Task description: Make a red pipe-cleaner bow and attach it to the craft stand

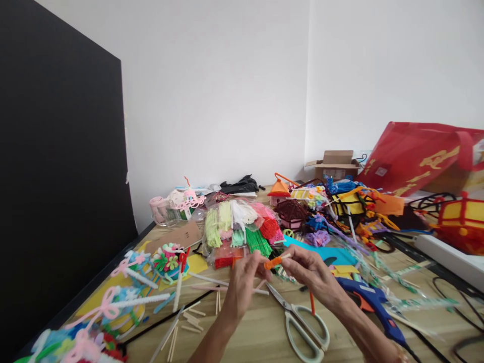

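Since the L hand (245, 285) & R hand (312, 275) work in mid-air over the tabletop (260, 343), a loose pinch looks like the main risk in the head view: the orange pipe-cleaner coil (273, 262) could slide off its white stick (287, 256) & drop among the clutter. Fingers of both hands are clenched on it, coil held between them. The scissors (276, 295) lie just below, so a slip could land on the blades. Count: 2 hands, 1 pr scissors, 1 blue hot glue gun (372, 307), 1 cardboard box (333, 164), 1 red bag (416, 156). Bagged pipe-cleaner bundles (238, 227) overlap too much for an exact count, approx several.
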Action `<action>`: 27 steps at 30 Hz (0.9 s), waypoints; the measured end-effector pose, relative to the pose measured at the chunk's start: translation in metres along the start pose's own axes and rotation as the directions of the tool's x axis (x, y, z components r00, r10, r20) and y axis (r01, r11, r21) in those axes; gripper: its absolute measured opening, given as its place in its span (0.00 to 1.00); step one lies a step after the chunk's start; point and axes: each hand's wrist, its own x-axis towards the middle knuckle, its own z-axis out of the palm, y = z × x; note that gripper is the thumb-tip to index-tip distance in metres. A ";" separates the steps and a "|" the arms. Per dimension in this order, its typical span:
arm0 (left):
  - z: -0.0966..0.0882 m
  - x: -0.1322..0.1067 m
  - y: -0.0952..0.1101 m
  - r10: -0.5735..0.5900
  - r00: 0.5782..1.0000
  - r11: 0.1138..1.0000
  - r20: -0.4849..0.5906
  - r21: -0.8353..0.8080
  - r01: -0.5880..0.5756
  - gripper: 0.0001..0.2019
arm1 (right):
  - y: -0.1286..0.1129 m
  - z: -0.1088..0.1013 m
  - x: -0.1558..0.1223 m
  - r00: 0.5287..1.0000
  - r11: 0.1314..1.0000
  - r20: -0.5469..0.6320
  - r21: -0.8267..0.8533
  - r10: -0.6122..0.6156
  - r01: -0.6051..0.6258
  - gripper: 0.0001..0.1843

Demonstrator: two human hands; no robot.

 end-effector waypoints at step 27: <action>0.012 0.001 -0.008 0.361 0.932 0.850 -0.022 0.419 -0.319 0.18 | 0.012 0.000 0.001 0.999 0.999 -0.003 0.015 0.033 -0.033 0.17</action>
